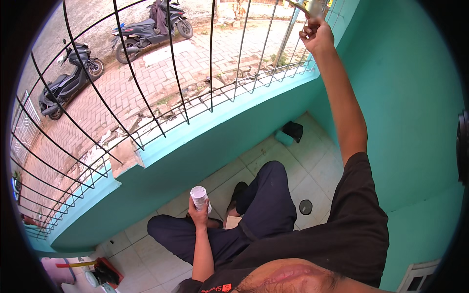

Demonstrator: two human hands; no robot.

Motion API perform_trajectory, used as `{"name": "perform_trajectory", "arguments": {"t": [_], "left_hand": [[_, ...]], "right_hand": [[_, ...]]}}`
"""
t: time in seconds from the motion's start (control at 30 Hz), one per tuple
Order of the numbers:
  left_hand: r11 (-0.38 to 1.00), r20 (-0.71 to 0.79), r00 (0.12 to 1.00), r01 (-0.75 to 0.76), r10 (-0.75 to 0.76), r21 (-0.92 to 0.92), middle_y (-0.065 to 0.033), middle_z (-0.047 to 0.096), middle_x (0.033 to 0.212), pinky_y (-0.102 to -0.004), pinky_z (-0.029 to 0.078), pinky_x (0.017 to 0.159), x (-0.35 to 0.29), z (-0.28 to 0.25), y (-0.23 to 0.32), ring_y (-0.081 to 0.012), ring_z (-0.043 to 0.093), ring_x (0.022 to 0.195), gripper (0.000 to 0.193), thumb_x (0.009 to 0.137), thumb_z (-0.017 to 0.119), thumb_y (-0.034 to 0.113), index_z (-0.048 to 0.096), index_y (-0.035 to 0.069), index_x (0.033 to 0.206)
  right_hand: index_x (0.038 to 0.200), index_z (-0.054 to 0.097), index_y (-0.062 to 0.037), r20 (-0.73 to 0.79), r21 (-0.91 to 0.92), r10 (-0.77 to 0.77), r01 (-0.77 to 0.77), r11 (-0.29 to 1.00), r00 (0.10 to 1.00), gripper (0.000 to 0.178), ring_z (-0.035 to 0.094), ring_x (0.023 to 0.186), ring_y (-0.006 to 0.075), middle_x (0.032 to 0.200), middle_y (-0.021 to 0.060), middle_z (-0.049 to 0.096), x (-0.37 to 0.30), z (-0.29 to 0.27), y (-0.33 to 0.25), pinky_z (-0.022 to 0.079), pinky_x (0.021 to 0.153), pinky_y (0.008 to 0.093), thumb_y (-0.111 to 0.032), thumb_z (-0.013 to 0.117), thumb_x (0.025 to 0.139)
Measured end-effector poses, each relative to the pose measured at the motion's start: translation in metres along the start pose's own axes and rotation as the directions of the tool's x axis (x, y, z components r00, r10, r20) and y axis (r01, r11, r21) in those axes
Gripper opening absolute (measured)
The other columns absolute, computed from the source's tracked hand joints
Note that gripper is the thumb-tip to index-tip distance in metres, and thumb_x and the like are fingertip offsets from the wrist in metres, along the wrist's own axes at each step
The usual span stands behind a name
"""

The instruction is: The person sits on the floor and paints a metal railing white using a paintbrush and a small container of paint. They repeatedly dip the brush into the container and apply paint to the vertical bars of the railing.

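My left hand [198,216] is wrapped round a white cylindrical container [199,194], held upright above my left leg. High at the upper right, my right hand [317,35] is raised on a stretched arm beside the window bars [272,34]. Its fingers are curled round a thin, dark stick-like thing [299,7]. A pale, blurred part shows above the fist, and I cannot make out its kind. My legs [267,195] are folded on the tiled floor.
A teal wall [410,122] rises close on my right, and a low sill wall [195,139] runs ahead. A black bag [293,131] lies in the corner, a round dark object [305,207] by my knee. A dustpan [108,271] is lower left. Motorbikes [146,35] stand outside.
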State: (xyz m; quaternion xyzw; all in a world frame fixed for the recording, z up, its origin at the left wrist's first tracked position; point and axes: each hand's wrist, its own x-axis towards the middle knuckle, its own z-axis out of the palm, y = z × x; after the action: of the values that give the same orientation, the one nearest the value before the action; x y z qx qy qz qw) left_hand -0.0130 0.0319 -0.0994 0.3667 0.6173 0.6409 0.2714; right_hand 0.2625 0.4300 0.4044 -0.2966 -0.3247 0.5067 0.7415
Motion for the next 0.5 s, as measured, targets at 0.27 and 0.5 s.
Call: {"name": "perform_trajectory", "arguments": {"t": [0.27, 0.5], "left_hand": [[1.000, 0.001, 1.000, -0.012, 0.012, -0.007, -0.0105, 0.068, 0.112, -0.0334, 0.050, 0.090, 0.000, 0.002, -0.001, -0.0188, 0.064, 0.100, 0.055, 0.080, 0.080, 0.008, 0.057, 0.000, 0.129], [1.000, -0.015, 1.000, -0.011, 0.011, 0.005, -0.0107, 0.068, 0.111, -0.0331, 0.050, 0.090, -0.001, 0.002, 0.001, -0.0189, 0.065, 0.100, 0.055, 0.080, 0.080, 0.009, 0.057, 0.000, 0.129]], "right_hand": [[0.078, 0.057, -0.0021, 0.005, -0.030, 0.035, -0.034, 0.999, 0.999, 0.036, 0.035, 0.056, 0.0150, 0.063, 0.0017, 0.050, 0.004, 0.016, 0.008, 0.032, 0.055, 0.0341, -0.026, 0.047, 0.104], [0.074, 0.051, -0.0068, 0.113, -0.046, 0.031, -0.026, 0.999, 0.993, 0.030, 0.034, 0.055, 0.0151, 0.063, 0.0007, 0.051, 0.050, 0.005, -0.008, 0.029, 0.055, 0.0333, -0.020, 0.052, 0.101]]}}
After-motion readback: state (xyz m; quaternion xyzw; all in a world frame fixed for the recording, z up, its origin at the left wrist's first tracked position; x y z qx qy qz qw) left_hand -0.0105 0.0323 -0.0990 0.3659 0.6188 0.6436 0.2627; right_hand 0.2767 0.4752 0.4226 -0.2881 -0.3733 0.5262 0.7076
